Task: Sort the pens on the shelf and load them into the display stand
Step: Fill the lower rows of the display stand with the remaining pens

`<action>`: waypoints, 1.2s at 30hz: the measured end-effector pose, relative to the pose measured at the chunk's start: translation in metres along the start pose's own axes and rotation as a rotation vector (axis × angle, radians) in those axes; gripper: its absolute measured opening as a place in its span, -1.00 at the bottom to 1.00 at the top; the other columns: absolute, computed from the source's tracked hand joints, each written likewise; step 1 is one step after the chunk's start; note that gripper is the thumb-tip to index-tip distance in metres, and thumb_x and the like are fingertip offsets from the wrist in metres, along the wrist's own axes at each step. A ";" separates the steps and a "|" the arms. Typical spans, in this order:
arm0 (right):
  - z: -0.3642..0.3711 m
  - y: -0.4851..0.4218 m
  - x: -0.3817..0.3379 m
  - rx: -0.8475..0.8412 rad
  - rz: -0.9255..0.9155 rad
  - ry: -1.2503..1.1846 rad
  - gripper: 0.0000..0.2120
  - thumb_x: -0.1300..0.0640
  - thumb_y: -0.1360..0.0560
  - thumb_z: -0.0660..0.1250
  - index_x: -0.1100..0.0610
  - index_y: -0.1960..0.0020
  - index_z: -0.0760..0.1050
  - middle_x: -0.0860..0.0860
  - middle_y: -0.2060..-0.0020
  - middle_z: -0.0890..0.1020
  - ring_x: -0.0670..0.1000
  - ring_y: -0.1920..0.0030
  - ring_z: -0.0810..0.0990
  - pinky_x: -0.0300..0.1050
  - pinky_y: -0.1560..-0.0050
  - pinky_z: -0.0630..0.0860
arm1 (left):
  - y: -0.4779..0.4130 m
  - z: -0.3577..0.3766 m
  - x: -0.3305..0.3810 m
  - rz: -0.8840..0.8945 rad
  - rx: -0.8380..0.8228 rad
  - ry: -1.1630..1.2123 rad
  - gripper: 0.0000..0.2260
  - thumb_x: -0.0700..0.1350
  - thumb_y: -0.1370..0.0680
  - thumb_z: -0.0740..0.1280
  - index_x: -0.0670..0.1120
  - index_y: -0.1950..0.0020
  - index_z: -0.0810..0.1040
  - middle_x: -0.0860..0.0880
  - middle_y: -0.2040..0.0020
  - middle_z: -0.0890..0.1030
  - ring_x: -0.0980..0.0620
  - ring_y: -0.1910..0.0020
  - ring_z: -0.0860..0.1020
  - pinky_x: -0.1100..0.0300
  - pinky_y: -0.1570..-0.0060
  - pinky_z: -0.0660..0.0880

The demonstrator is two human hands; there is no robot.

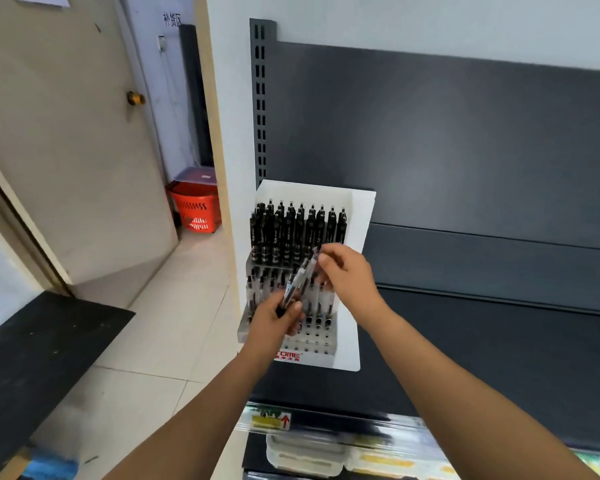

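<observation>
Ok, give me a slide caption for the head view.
Left hand and right hand grip clear pens before the partly filled display stand.

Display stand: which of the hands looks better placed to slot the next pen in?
Probably the right hand: it pinches the top of one pen over the display stand, while the left hand grips the bundle of pens.

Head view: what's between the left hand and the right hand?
Clear-barrelled pens span the gap: the left hand grips their lower end, the right hand pinches the top. Shown in the head view.
</observation>
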State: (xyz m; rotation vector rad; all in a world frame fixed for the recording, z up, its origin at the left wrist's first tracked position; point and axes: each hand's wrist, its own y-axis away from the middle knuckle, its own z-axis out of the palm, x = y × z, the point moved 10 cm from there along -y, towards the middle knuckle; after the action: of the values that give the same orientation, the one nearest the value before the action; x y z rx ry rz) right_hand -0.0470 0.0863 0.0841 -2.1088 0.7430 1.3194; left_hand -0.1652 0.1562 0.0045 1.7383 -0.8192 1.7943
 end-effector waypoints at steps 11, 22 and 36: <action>-0.026 -0.005 -0.001 -0.010 0.015 -0.205 -0.92 0.26 -0.54 0.29 0.16 0.07 0.56 0.02 0.32 0.58 -0.05 0.36 0.57 -0.24 0.35 0.53 | -0.001 0.022 0.001 -0.024 -0.034 -0.034 -0.89 -0.26 -0.57 0.26 -0.07 0.09 0.48 -0.05 0.31 0.55 0.04 0.33 0.55 0.20 0.26 0.55; -0.028 -0.008 0.000 0.005 -0.171 0.225 -0.90 0.18 -0.57 0.27 0.12 0.06 0.57 -0.06 0.29 0.59 0.00 0.21 0.60 -0.11 0.09 0.57 | 0.005 -0.001 0.013 0.059 0.219 -0.239 -0.92 -0.16 -0.60 0.20 -0.03 0.04 0.47 0.01 0.32 0.47 0.10 0.35 0.42 0.30 0.34 0.40; 0.014 0.005 -0.004 -0.103 -0.410 0.732 -0.78 -0.02 -0.58 0.23 0.00 -0.08 0.61 -0.09 0.02 0.55 -0.04 -0.06 0.46 -0.23 0.08 0.37 | 0.006 -0.006 0.006 0.047 0.177 -0.137 -0.83 -0.09 -0.62 0.15 0.00 0.04 0.53 -0.03 0.34 0.42 0.25 0.48 0.36 0.43 0.44 0.32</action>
State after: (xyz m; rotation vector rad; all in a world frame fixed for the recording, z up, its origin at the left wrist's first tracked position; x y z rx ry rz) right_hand -0.0608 0.0930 0.0817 -2.6624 0.4651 0.3588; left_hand -0.1737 0.1564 0.0106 1.9894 -0.7815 1.8419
